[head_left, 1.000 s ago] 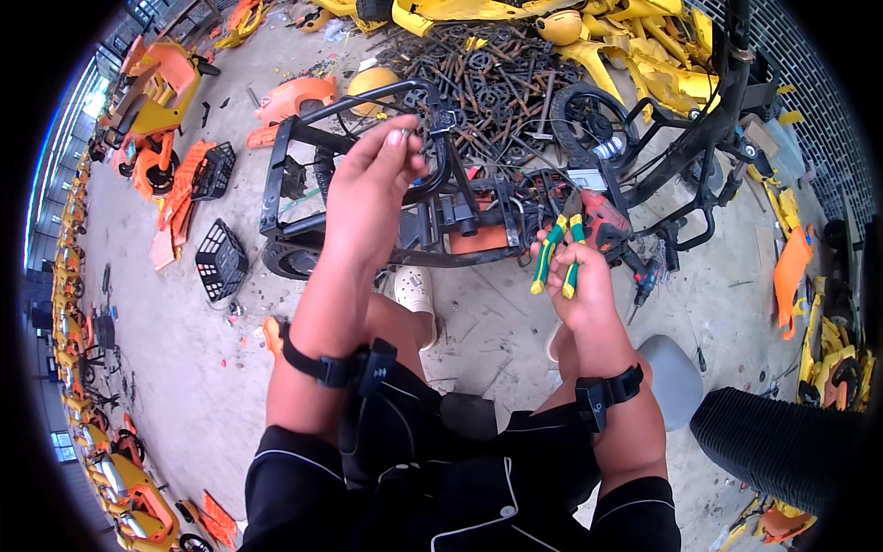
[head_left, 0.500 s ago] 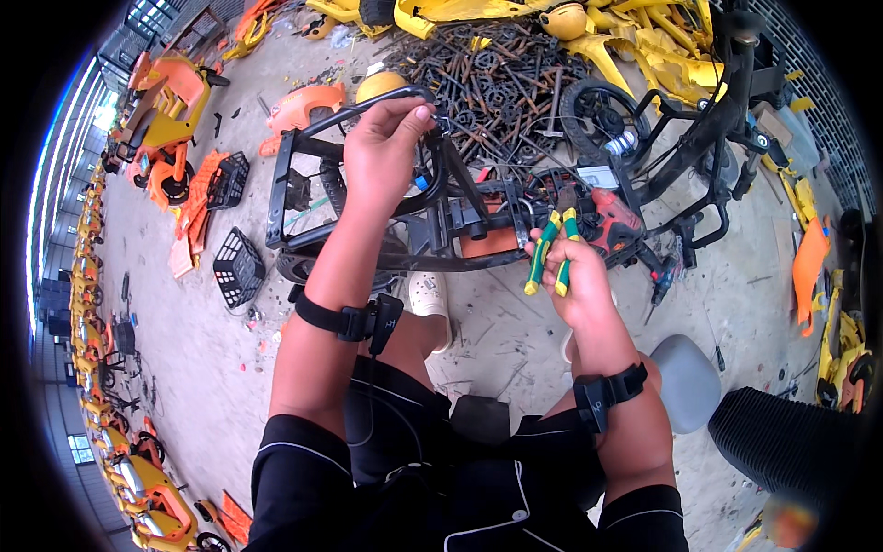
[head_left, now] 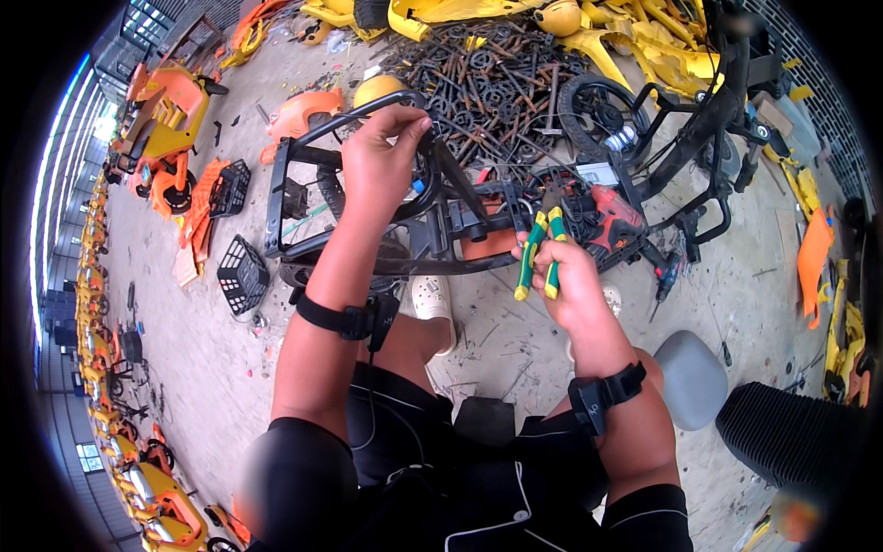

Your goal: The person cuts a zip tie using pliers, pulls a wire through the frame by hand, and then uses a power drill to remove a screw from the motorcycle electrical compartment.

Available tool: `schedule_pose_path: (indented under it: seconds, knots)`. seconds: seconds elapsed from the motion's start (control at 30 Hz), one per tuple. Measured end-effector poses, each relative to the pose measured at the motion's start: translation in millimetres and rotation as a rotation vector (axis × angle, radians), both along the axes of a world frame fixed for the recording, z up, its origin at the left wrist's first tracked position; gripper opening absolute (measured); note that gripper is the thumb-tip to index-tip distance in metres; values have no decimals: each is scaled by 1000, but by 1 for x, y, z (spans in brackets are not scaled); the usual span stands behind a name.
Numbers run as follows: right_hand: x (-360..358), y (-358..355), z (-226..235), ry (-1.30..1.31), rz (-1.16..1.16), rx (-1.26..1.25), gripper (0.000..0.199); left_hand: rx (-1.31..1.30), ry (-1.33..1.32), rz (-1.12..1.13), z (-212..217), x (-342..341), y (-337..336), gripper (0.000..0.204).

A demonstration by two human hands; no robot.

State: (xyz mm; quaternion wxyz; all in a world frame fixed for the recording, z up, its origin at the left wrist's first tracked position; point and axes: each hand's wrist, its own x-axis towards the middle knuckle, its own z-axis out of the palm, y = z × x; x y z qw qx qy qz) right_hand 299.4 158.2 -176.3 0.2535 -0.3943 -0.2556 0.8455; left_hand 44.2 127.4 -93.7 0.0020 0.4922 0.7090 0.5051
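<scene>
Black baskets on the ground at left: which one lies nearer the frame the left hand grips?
The lower basket, beside the frame's bottom corner; the other basket sits farther left by orange panels.

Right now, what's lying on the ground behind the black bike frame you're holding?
Behind the black frame gripped by the left hand lies a heap of rusty metal parts, with yellow bike shells beyond it. The pile's lower edge is hidden by the frame and hand.

Our left hand (head_left: 384, 164) has climbed from the frame's middle toward the upper centre, now gripping the top bar of the black bicycle frame (head_left: 303, 198). Our right hand (head_left: 568, 285) with the green-handled pliers (head_left: 541, 250) has drifted slightly rightward.
</scene>
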Motion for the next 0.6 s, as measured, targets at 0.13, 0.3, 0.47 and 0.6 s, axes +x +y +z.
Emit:
schedule_pose_path:
  seconds: [0.13, 0.3, 0.47, 0.6]
  knots:
    - [-3, 1, -6, -17, 8, -1, 41, -9, 58, 30, 1, 1, -2, 14]
    - [-2, -2, -1, -21, -16, 6, 41, -36, 70, 21, 1, 4, -4, 14]
    - [2, 2, -2, -20, -15, 6, 40, -57, 0, -38, -3, 3, 2, 14]
    - [1, 6, -5, -20, -16, -15, 38, -44, -70, -67, -7, 1, 6, 14]
